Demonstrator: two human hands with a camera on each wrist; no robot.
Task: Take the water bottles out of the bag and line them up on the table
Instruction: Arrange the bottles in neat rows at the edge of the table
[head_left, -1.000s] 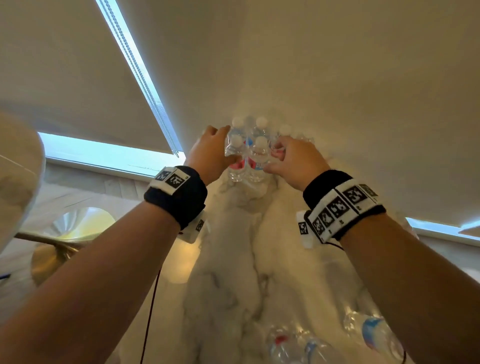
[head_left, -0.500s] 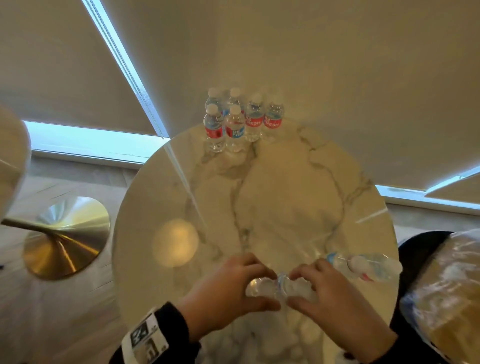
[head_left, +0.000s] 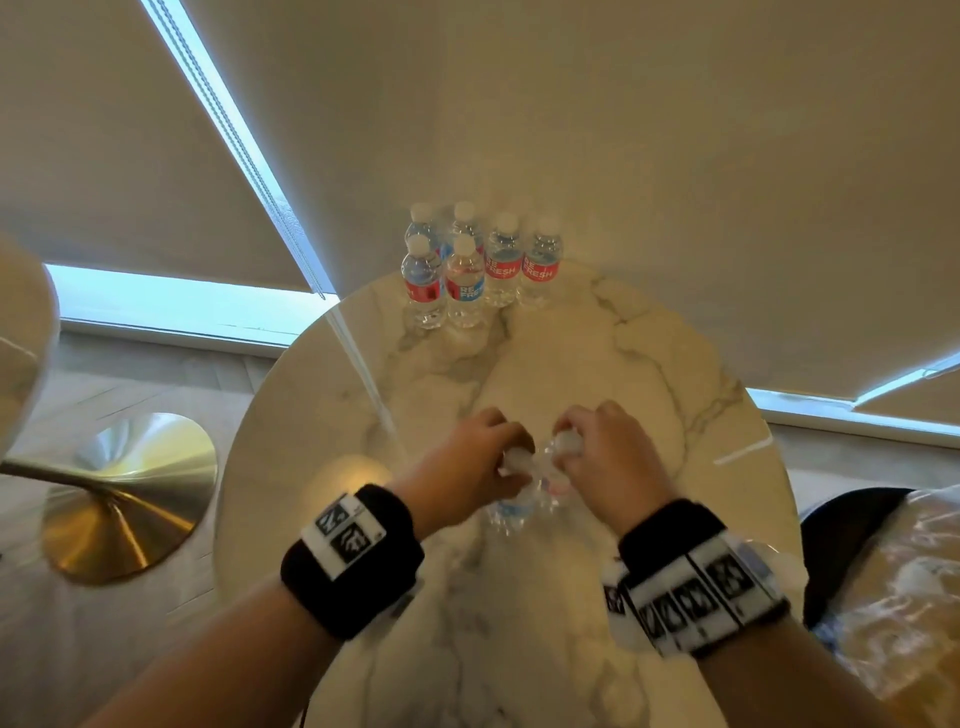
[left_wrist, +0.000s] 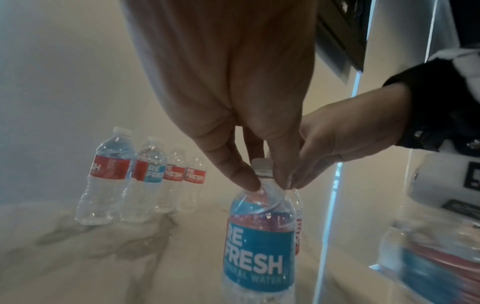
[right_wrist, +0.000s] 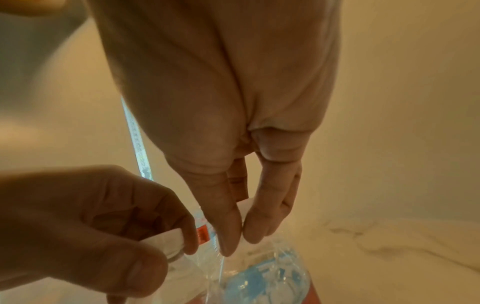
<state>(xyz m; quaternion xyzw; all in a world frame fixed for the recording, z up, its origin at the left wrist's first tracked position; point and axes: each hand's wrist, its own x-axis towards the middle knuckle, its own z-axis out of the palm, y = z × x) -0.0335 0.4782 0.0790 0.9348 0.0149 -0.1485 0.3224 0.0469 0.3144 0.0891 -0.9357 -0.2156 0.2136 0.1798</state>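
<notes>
Several clear water bottles (head_left: 480, 270) with red and blue labels stand in a cluster at the far edge of the round marble table (head_left: 322, 415); the left wrist view also shows the cluster (left_wrist: 145, 174). Over the table's middle my left hand (head_left: 488, 457) pinches the neck of an upright blue-labelled bottle (left_wrist: 259, 246). Beside it my right hand (head_left: 592, 452) pinches the white cap of a second upright bottle (right_wrist: 262, 267). The two bottles almost touch. Their bases are hidden, so I cannot tell if they rest on the table.
A clear plastic bag (head_left: 893, 597) sits on a black seat (head_left: 831, 519) at the table's right. Another bottle (left_wrist: 428, 263) lies on its side near my right wrist. A brass pedestal base (head_left: 124, 499) stands on the floor to the left.
My hands left the far cluster, came back to the near edge and took hold of two lying bottles. They now hold those bottles upright, further in over the table.
</notes>
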